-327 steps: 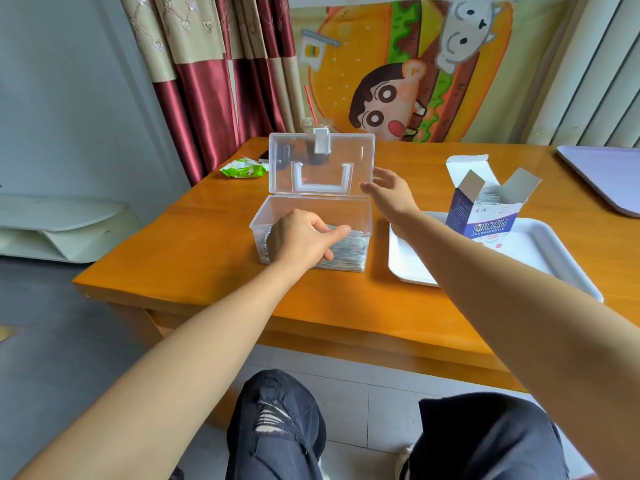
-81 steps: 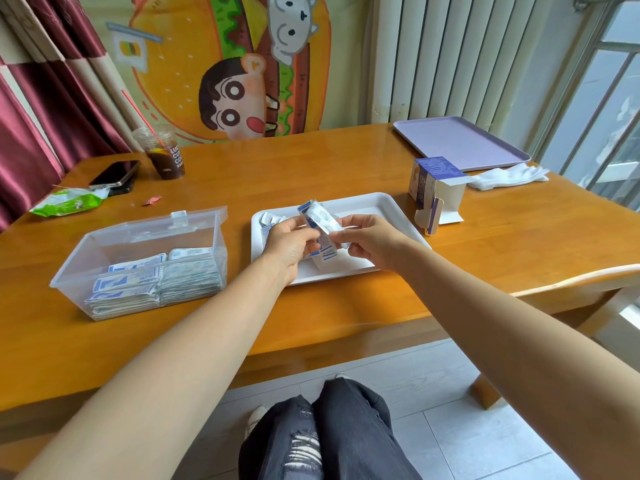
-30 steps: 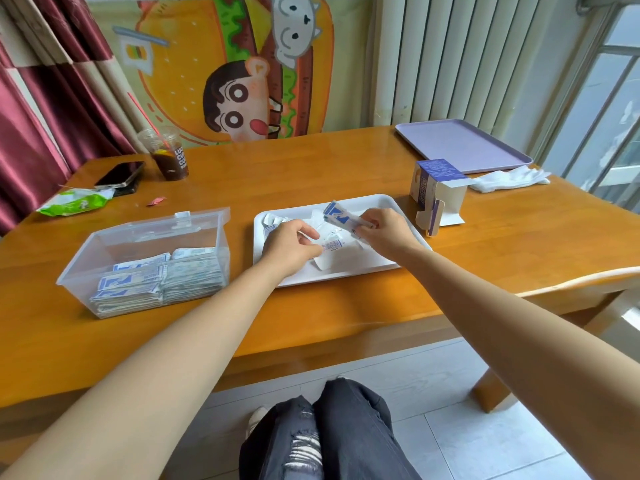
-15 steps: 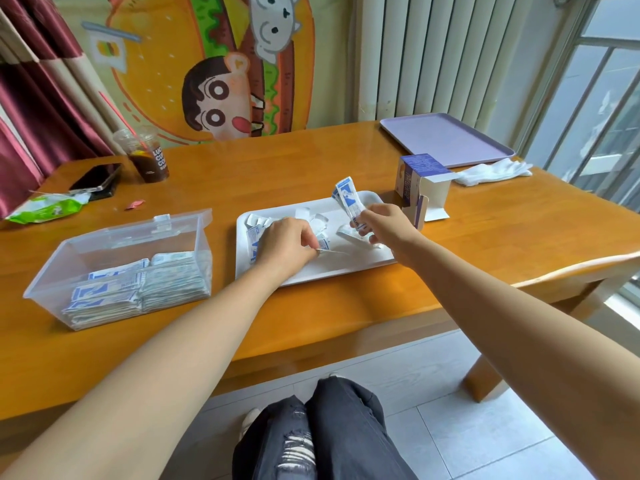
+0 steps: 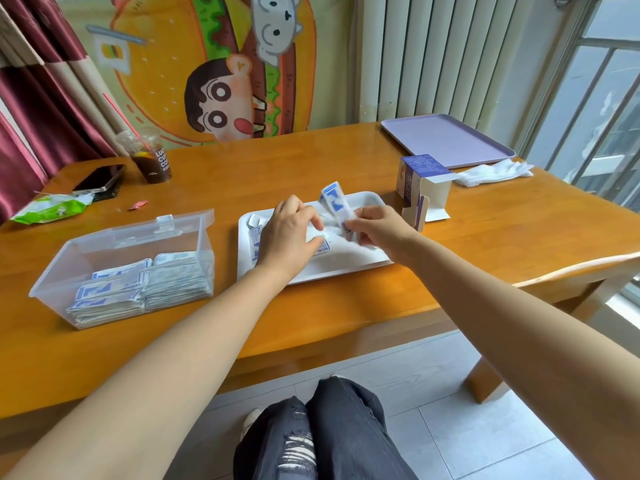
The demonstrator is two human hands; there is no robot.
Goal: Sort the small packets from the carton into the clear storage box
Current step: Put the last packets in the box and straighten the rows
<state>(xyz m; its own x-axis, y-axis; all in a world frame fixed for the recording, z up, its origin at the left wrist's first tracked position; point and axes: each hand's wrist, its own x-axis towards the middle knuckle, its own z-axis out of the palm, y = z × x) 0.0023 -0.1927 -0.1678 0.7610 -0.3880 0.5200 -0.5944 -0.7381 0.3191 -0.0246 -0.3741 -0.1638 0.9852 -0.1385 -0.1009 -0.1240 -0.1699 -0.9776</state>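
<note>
Small white-and-blue packets lie scattered on a white tray [image 5: 332, 268] in the middle of the table. My right hand [image 5: 377, 230] grips a stack of packets [image 5: 334, 202] that stands up above the tray. My left hand [image 5: 289, 233] is over the tray's left half, with its thumb and fingers pinching a packet [image 5: 322, 247]. The clear storage box [image 5: 104, 244] sits to the left, lid folded back, with rows of packets [image 5: 138, 289] stacked inside. The blue-and-white carton [image 5: 420, 181] stands open just right of the tray.
A lilac tray [image 5: 446, 142] and a white cloth [image 5: 491, 172] lie at the back right. At the back left are an iced drink cup [image 5: 149, 157], a phone [image 5: 98, 178] and a green wrapper [image 5: 52, 210]. A chair back [image 5: 568, 271] juts in at right.
My left hand has shifted right on the tray and taken up a packet near my right hand. The stack in my right hand has tilted a little.
</note>
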